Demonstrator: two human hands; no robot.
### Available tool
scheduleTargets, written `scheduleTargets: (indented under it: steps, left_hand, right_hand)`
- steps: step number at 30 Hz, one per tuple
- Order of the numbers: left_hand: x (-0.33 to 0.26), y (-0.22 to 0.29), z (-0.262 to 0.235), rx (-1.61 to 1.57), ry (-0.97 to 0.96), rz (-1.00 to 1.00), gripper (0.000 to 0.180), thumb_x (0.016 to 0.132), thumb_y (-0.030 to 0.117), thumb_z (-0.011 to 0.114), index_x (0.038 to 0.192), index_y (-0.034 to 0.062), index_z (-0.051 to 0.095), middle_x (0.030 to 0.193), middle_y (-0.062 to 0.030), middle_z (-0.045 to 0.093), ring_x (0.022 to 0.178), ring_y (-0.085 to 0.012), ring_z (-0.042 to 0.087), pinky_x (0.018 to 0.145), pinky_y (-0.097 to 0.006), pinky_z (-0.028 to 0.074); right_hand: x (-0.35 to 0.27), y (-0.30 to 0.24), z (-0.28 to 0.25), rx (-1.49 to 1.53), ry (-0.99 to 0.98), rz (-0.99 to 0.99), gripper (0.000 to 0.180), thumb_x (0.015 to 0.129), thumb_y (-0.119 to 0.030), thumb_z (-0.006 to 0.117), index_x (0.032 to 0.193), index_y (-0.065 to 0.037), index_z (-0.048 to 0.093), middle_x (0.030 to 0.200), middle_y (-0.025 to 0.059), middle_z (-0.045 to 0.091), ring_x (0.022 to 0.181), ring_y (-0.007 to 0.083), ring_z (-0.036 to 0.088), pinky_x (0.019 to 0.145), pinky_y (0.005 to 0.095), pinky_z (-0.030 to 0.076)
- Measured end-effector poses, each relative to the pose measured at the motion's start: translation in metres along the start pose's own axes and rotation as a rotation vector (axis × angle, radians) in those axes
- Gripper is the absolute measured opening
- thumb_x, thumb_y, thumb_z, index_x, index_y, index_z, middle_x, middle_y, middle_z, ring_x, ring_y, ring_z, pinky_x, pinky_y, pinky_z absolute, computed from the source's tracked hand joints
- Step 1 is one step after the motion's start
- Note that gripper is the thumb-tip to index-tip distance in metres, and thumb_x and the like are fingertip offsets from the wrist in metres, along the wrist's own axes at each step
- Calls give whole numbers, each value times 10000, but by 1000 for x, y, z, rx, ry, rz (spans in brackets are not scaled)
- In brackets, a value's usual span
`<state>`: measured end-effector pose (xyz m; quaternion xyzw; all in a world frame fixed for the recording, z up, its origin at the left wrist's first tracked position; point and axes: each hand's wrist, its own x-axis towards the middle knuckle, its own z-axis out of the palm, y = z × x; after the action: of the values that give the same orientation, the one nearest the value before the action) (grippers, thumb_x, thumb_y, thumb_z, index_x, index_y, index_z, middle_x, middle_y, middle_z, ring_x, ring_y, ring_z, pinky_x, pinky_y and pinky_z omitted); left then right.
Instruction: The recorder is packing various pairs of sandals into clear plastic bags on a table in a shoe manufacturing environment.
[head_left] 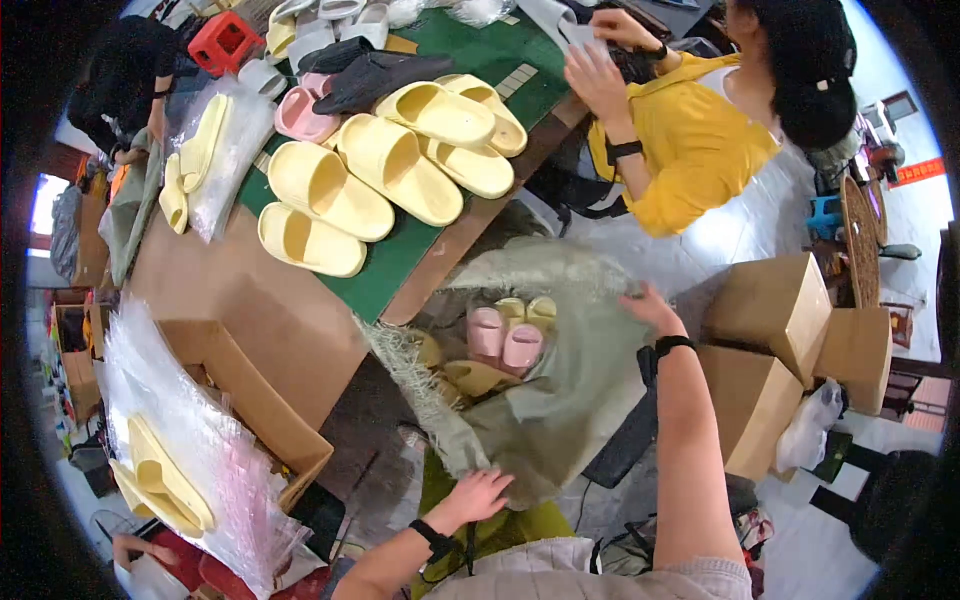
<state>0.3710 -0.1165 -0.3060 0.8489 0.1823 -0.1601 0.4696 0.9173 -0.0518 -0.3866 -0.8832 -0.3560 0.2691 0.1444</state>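
A grey-green woven sack (590,350) with a frayed rim gapes wide in front of me. Inside it lie pink slide sandals (486,332) and several yellow ones, partly in shadow. My left hand (478,497) is closed on the sack's near rim, the cloth bunched at its fingertips. At the far right side of the rim, my right hand (655,308) pinches the cloth's edge, arm stretched out. Beyond the sack, several pale yellow slide sandals (400,170) rest in pairs on a green table mat (385,270).
Left of the sack, an open cardboard box (240,385) stands beside a stack of clear plastic bags (180,400) with yellow sandals on top. Cardboard cartons (770,310) are piled at right. Across the table corner, a person in a yellow top (690,150) handles a pale item.
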Motion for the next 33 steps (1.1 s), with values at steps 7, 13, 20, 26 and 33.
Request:
scheduleTargets:
  steps: [7, 13, 20, 26, 33]
  left_hand:
    - [27, 23, -19, 142, -80, 30, 736, 886, 362, 689, 1522, 181, 366, 1491, -225, 428, 1194, -411, 575, 940, -507, 499]
    - [-37, 35, -102, 34, 179, -74, 616, 871, 287, 705, 1410, 83, 486, 1369, -203, 557, 1152, -382, 600, 960, -467, 499]
    - [-163, 49, -180, -38, 538, -93, 549, 897, 294, 674, 1376, 78, 513, 1331, -167, 564, 1170, -365, 561, 979, -451, 468]
    - [-288, 99, -213, -225, 770, 209, 457, 963, 246, 601, 1386, 92, 522, 1282, -144, 613, 1155, -335, 588, 990, -432, 469]
    - [-407, 55, -212, 265, 1711, -367, 396, 837, 114, 715, 1217, 49, 624, 1239, -161, 603, 1128, -373, 579, 948, -443, 497]
  right_hand:
    - [-36, -80, -20, -501, 142, 121, 618, 895, -379, 647, 1410, -85, 473, 1363, 198, 536, 1175, 384, 590, 976, 526, 462]
    - [-141, -145, -11, -405, 68, -105, 505, 877, -387, 652, 1286, -98, 584, 1227, 161, 616, 1121, 357, 608, 964, 571, 439]
    - [-326, -246, -19, 59, -276, -347, 485, 837, -288, 761, 1225, -20, 648, 1020, 165, 720, 925, 311, 703, 782, 402, 552]
    - [-436, -403, -7, 63, -603, -738, 364, 869, -172, 743, 1202, -46, 662, 996, 125, 714, 893, 254, 717, 742, 347, 565]
    - [-506, -568, 16, 329, -585, -1078, 290, 878, -151, 736, 1140, -47, 672, 911, 97, 659, 719, 202, 643, 647, 313, 518]
